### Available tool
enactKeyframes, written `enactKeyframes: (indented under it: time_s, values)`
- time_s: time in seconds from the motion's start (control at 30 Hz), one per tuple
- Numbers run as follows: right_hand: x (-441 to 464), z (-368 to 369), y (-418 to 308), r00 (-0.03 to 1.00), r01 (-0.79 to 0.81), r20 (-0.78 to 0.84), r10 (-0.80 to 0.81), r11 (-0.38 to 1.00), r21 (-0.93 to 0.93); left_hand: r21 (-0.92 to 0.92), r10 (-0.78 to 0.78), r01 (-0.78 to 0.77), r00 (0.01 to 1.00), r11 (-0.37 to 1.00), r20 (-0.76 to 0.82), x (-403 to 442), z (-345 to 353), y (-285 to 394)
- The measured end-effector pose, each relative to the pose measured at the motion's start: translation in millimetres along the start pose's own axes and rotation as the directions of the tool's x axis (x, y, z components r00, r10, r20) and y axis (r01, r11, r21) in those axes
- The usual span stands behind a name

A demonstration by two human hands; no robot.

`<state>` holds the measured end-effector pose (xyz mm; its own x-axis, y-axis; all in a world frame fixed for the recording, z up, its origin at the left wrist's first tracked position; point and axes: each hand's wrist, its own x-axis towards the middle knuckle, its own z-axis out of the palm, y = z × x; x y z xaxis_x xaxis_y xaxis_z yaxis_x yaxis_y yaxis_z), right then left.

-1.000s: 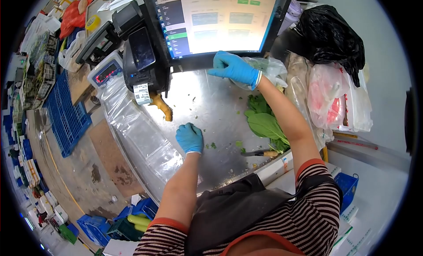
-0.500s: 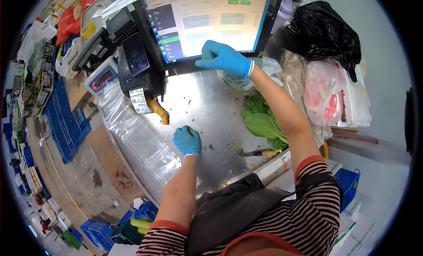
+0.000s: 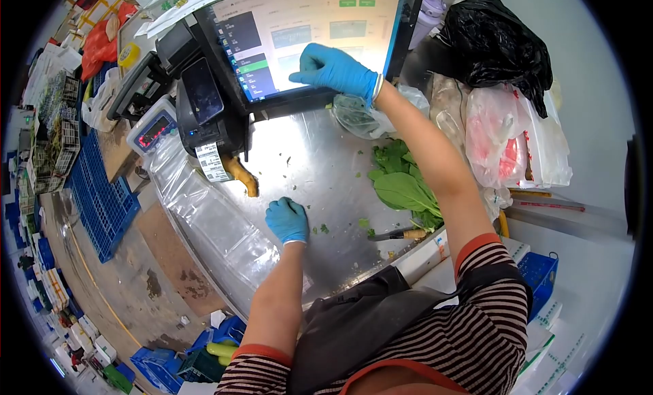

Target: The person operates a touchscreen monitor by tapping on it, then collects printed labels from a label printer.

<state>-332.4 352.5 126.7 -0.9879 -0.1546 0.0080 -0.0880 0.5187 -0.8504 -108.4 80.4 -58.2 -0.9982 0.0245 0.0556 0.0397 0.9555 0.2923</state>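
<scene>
My right hand point(image 3: 335, 68), in a blue glove, is raised before the lower part of a lit monitor point(image 3: 292, 34). Its fingers are curled, with one knuckle or fingertip toward the screen; I cannot tell whether it touches. On the metal table point(image 3: 333, 191) rests my left hand point(image 3: 287, 219), also blue-gloved and closed in a fist, with nothing seen in it. A label printer point(image 3: 211, 126) with a printed label strip point(image 3: 213, 163) hanging out stands beyond it, and a ginger-like root point(image 3: 243, 177) lies beside the strip.
Leafy greens point(image 3: 405, 187) and a knife point(image 3: 398, 236) lie at the table's right. Clear plastic bags point(image 3: 204, 204) cover the left edge, near a scale display point(image 3: 155, 129). A bag of greens point(image 3: 360, 116) sits below the monitor; a black bag point(image 3: 500, 44) is at the back right.
My right hand has moved a little up across the screen, still curled. My left fist stays on the table. The whole view has shifted slightly.
</scene>
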Motion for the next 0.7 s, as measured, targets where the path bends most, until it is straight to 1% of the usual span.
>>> enactKeyframes:
  time_s: [0.03,0.13,0.23,0.27,0.37,0.43,0.6,0.7]
  values:
    - [4.2,-4.3,2.9,0.999,0.036,-0.019,-0.036,0.999,0.01,-0.008,0.004,-0.004,1.0,1.0,-0.005,0.2,-0.8,0.2]
    - [14.7,-13.3,5.5,0.998,0.034,-0.052,-0.031,0.997,0.074,-0.008,0.006,-0.006,1.0,1.0,-0.01,0.0,-1.0,0.3]
    - [21.1,-18.7,6.0,0.997,-0.004,-0.081,0.004,1.0,0.004,0.016,0.001,-0.001,1.0,1.0,-0.016,0.2,-0.3,0.3]
    - [19.4,-17.6,6.5,0.996,0.014,-0.085,-0.012,1.0,0.028,0.026,-0.002,0.003,1.0,1.0,-0.019,0.6,-0.1,0.1]
    - [18.8,-6.8,5.3,0.999,0.035,-0.025,-0.033,0.998,0.048,0.008,-0.004,0.004,1.0,1.0,-0.026,0.2,-0.6,-0.3]
    - [13.9,0.7,-8.5,0.999,0.041,0.012,-0.042,0.997,0.059,0.004,-0.012,0.012,1.0,1.0,-0.01,0.9,-4.1,1.6]
    - [26.4,14.2,-28.0,0.995,0.095,0.035,-0.093,0.994,-0.055,0.012,-0.012,0.012,1.0,1.0,0.0,2.1,-3.9,1.5]
    - [50.2,19.9,-16.5,0.986,0.15,-0.056,-0.154,0.986,-0.076,0.01,-0.011,0.011,1.0,1.0,-0.003,1.3,-3.6,1.8]
